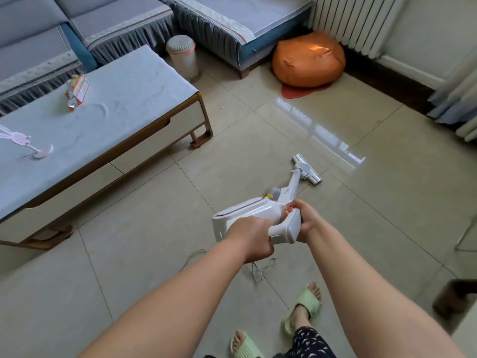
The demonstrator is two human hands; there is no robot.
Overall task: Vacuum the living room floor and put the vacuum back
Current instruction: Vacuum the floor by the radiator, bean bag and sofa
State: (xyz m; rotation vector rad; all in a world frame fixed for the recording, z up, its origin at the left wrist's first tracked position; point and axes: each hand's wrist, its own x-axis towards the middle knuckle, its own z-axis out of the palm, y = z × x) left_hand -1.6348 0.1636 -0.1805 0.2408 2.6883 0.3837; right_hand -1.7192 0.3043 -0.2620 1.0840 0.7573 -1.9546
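While both hands grip its handle — left hand, right hand — the vacuum reaches forward.

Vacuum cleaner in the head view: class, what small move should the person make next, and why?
Probably push the vacuum cleaner forward and left, towards the crumbs near the coffee table. Both hands, left hand and right hand, grip its handle, and its floor head lies flat on the tiles short of them.

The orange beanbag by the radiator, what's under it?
A flat red mat peeks out from under the front of the orange beanbag, lying on the tiled floor. How far the mat reaches underneath is covered by the beanbag, so that can't be seen.
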